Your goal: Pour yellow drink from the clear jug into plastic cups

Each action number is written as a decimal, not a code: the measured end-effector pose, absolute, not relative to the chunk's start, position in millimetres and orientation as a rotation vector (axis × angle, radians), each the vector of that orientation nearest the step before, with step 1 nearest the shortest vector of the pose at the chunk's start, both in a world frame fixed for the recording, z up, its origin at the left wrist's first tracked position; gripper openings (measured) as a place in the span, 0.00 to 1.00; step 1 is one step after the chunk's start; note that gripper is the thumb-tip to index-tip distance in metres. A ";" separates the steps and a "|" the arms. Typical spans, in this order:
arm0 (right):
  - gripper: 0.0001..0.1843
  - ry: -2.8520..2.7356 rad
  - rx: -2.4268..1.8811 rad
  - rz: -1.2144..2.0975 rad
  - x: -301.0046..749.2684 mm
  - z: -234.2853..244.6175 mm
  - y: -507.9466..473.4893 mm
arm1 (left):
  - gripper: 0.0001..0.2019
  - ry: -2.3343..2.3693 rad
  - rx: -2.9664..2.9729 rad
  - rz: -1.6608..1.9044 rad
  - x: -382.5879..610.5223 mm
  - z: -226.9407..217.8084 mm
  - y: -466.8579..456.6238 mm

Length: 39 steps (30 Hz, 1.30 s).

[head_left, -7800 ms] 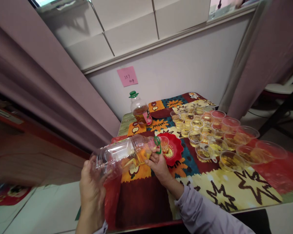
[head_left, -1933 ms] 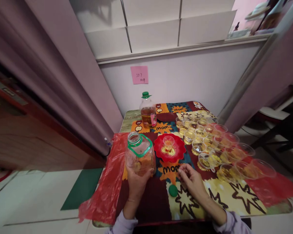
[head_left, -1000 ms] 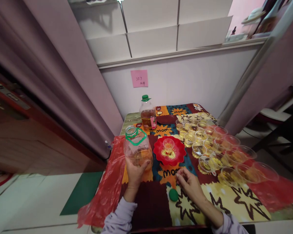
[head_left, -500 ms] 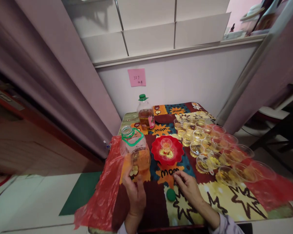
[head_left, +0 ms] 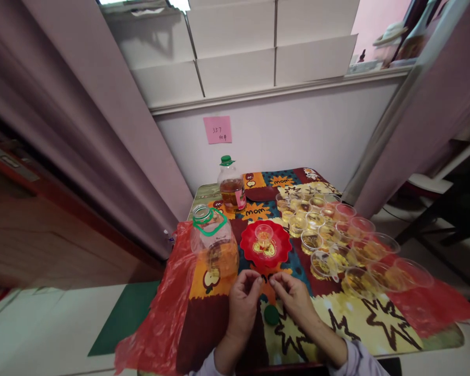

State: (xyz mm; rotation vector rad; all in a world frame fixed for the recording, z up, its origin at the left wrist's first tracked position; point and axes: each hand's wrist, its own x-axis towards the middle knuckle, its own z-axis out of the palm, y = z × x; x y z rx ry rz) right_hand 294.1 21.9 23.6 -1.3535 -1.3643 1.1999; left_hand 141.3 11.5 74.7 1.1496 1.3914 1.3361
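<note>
My left hand (head_left: 246, 300) is closed, thumb and fingertips pinched together, just in front of a red scalloped plate (head_left: 247, 249). My right hand (head_left: 295, 300) pinches close beside it, with a small gap between the two sets of fingertips. Whatever they pinch, if anything, is too small to make out. On the plate stands a clear plastic cup (head_left: 263, 234). A green bottle cap (head_left: 271, 315) lies between my wrists. Left of the plate is an uncapped jug (head_left: 221, 256) with a green handle and amber liquid low inside.
Several clear cups of yellow liquid (head_left: 314, 241) crowd the table's right side. A second jug (head_left: 232, 190), green-capped, stands at the back against the wall. Red plastic sheeting (head_left: 156, 308) hangs over the left edge. A patterned cloth (head_left: 219, 324) covers the table.
My left hand has moved right, from in front of the uncapped jug to beside my right hand, and its fingers have closed. The right hand stays pinched near the same place.
</note>
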 end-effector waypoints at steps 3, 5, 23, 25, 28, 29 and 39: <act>0.25 -1.360 -1.322 1.186 292.1 31.3 25.5 | 0.13 1.353 1.108 1.339 145.6 76.8 13.9; 0.25 -1.360 -1.310 1.175 291.2 36.2 28.3 | 0.13 1.338 1.087 1.345 147.0 78.6 14.1; 0.19 -1.574 -1.311 0.952 291.3 79.0 36.4 | 0.18 1.358 1.357 1.324 136.0 112.3 17.3; 0.25 -1.707 -1.350 0.762 293.8 90.4 39.6 | 0.29 1.409 1.623 1.288 133.3 121.2 19.2; 0.36 -1.887 -1.426 0.316 294.1 114.1 46.4 | 0.35 1.528 2.035 1.214 134.2 141.1 24.7; 0.37 -1.914 -1.440 0.157 293.4 123.5 48.8 | 0.36 1.584 2.138 1.195 136.1 149.7 27.3; 0.45 -1.805 -1.319 -0.532 287.0 212.8 82.9 | 0.27 1.571 1.949 1.732 148.8 230.0 65.9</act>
